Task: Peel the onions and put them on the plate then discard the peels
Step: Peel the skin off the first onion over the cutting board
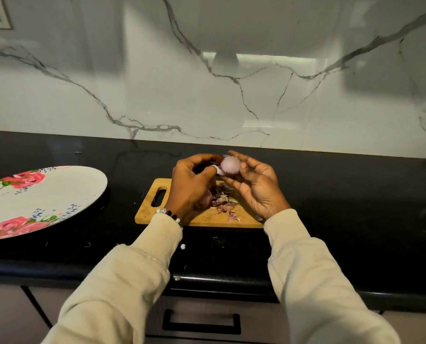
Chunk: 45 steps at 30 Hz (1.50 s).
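A white marble-look wall with grey veins backs a black table (331, 194), and a wooden cutting board (147, 207) with a handle slot lies near its front edge.

Above the far side of the board both hands work on one small onion (229, 165). The right hand (254, 187) cradles it, palm up, with thumb and fingertips curled round its far and lower sides. The left hand (192, 182) has its fingers bent inward and appears to pinch a flap of loose skin at the onion's left side; the exact contact is partly hidden by the knuckles. The visible face of the onion is pale pink and smooth, so it looks nearly peeled.

A second onion (205, 198), darker, sits on the board, mostly hidden under the left hand. A heap of peels (223, 198) lies just beside it, with a few scraps nearer the board's front edge. The floral plate (58, 194) stands well apart to the left and holds no onion in view.

The risks I see: the slick peeled onion could slip from the right hand's light cradle when the last strip tears free, and roll off the table. Dry scraps could scatter onto the black surface, where they are hard to spot at clean-up. The left sleeve and beaded bracelet (171, 216) hang close over the peels and could drag some off the board.
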Tool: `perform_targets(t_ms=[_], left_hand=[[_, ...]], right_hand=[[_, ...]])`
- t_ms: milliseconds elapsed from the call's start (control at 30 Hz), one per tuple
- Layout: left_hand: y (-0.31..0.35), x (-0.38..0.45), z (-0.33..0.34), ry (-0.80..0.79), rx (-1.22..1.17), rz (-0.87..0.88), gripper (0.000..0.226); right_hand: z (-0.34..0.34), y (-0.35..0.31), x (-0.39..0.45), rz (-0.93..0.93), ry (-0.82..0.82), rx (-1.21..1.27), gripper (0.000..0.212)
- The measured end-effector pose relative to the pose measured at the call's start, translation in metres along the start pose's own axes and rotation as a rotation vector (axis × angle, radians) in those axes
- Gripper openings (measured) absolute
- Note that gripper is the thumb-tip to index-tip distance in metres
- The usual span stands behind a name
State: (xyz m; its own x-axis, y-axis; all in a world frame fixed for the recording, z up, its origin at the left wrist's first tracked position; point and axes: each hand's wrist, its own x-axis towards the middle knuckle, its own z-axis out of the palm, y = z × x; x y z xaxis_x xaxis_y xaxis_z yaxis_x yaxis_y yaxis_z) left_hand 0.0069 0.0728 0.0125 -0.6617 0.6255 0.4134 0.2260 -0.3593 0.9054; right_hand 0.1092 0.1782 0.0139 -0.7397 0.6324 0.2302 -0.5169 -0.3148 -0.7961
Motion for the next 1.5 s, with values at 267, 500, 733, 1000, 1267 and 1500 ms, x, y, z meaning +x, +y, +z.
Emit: perform_targets(t_ms=[267, 500, 733, 1000, 1267, 1500], left_hand=[[0.001, -0.001, -0.002, -0.024, 0.242, 0.114, 0.027], [0.005, -0.001, -0.005, -0.015, 0.345, 0.192, 0.022], [0.001, -0.001, -0.003, 0.069, 0.446, 0.186, 0.019], [0.002, -0.003, -0.001, 0.13, 0.54, 0.233, 0.015], [0.002, -0.004, 0.0, 0.081, 0.426, 0.215, 0.017], [0.003, -0.004, 0.001, 0.081, 0.343, 0.202, 0.024]], right_hand=[[-0.001, 0.001, -0.001, -0.045, -0.014, -0.079, 0.031], [-0.002, 0.0, -0.002, -0.06, -0.031, -0.171, 0.031], [0.0, 0.004, -0.004, -0.066, -0.08, -0.201, 0.033], [0.003, 0.003, -0.004, -0.042, -0.077, -0.183, 0.03], [0.005, -0.005, -0.006, -0.019, -0.066, 0.016, 0.028], [0.004, -0.007, -0.006, 0.013, -0.083, 0.069, 0.035]])
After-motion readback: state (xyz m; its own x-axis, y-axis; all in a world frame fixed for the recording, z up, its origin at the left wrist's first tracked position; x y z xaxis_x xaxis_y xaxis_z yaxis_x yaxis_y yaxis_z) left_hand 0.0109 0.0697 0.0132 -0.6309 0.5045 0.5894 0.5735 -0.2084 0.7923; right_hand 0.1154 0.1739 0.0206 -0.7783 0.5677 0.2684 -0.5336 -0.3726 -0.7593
